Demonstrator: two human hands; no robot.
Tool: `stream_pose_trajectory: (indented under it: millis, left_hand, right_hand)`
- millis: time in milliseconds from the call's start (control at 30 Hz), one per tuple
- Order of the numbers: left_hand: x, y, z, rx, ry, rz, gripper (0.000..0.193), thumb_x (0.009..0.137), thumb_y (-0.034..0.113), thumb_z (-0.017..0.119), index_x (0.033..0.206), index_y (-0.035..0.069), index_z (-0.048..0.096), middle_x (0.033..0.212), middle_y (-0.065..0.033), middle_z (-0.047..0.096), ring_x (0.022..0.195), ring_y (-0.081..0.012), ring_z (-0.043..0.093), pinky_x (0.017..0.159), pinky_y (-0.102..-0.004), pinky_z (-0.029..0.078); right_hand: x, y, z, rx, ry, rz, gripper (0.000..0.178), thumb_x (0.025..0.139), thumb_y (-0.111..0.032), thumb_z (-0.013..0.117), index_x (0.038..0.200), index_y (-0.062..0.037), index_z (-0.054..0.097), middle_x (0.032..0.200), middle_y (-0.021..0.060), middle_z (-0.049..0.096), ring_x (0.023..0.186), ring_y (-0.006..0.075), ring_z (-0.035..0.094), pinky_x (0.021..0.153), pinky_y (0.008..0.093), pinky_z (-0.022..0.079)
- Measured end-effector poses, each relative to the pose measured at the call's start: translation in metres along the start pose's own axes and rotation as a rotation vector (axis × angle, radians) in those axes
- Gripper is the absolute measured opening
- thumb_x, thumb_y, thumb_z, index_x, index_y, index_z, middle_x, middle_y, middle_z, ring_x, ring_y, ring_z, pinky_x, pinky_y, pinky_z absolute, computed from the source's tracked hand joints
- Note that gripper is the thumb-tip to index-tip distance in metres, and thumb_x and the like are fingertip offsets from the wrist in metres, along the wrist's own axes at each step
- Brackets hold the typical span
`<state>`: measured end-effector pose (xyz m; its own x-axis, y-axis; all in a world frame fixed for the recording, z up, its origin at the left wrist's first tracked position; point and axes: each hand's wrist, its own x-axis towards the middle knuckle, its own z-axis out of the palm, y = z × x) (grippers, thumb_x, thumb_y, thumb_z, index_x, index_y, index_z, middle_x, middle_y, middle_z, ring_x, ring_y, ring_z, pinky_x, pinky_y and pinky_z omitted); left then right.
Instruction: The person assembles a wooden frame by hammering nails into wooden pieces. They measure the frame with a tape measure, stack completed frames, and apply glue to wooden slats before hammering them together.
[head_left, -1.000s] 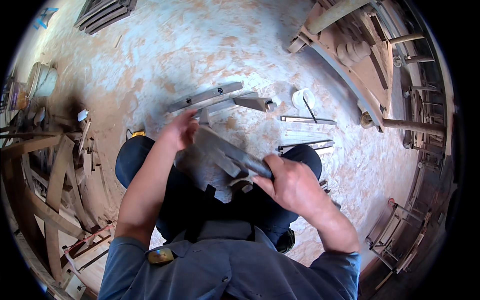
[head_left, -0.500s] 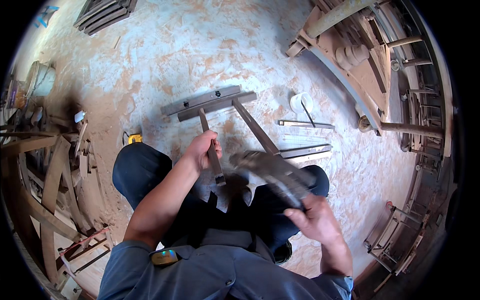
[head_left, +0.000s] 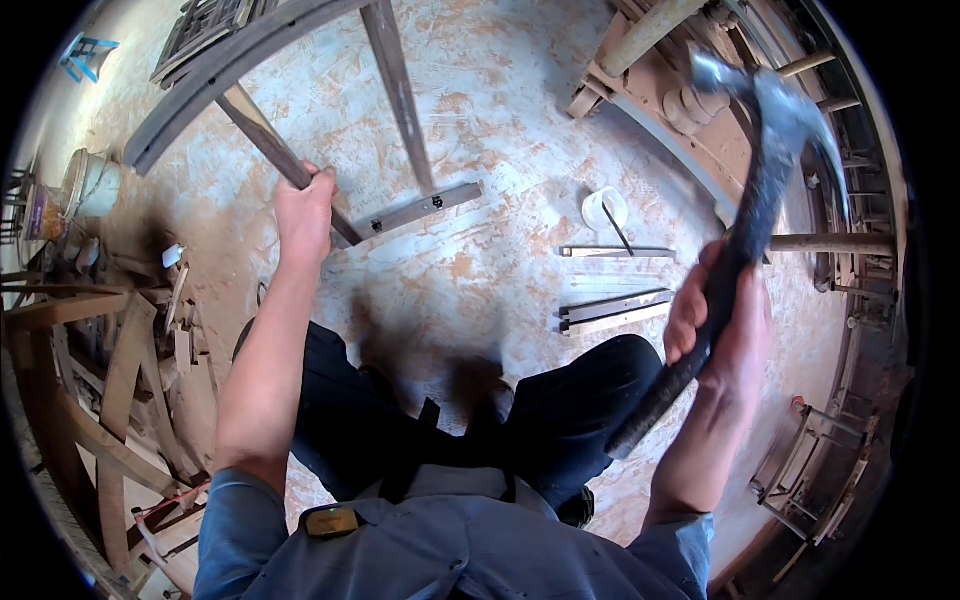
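Observation:
A dark wooden frame, one long rail with two slats joined to it, is lifted off the floor at the upper left. My left hand is closed round the nearer slat; the other slat hangs to its right. On the right, my right hand grips the dark handle of a claw hammer, raised with its steel head upward. A separate dark rail with two black-marked spots lies on the floor beyond my knees.
Several loose wooden strips lie on the floor to the right, near a white tub with a stick in it. Wooden offcuts and a frame crowd the left. A wooden bench-like structure stands at the upper right.
The slatted frame has been lifted from the floor, up and to the left, by my left hand. The hammer has swung from above my right knee up and to the right.

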<state>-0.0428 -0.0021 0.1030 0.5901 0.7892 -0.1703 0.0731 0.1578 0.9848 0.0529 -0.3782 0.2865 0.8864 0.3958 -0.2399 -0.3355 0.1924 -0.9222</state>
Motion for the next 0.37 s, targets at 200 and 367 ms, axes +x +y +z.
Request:
stream_pose_trajectory:
  millis: [200, 367]
  left_hand:
    - [0.011, -0.055, -0.007, -0.162, 0.035, 0.004, 0.016, 0.078, -0.001, 0.062, 0.086, 0.007, 0.051, 0.08, 0.0001, 0.051, 0.074, -0.01, 0.048, 0.067, -0.0268, 0.041]
    - [0.008, -0.073, -0.005, -0.118, 0.04, -0.031, 0.015, 0.08, 0.002, 0.063, 0.088, 0.007, 0.052, 0.084, -0.0006, 0.052, 0.08, -0.0115, 0.049, 0.073, -0.0272, 0.041]
  right_hand:
    - [0.047, 0.042, 0.014, 0.092, 0.014, 0.095, 0.035, 0.102, -0.037, 0.044, 0.104, -0.0024, 0.049, 0.061, 0.0063, 0.049, 0.042, 0.0143, 0.048, 0.035, 0.0278, 0.044]
    - [0.062, 0.1, -0.002, 0.182, -0.036, 0.181, 0.038, 0.099, -0.041, 0.049, 0.104, -0.0038, 0.05, 0.061, 0.0067, 0.05, 0.042, 0.0154, 0.05, 0.035, 0.029, 0.045]
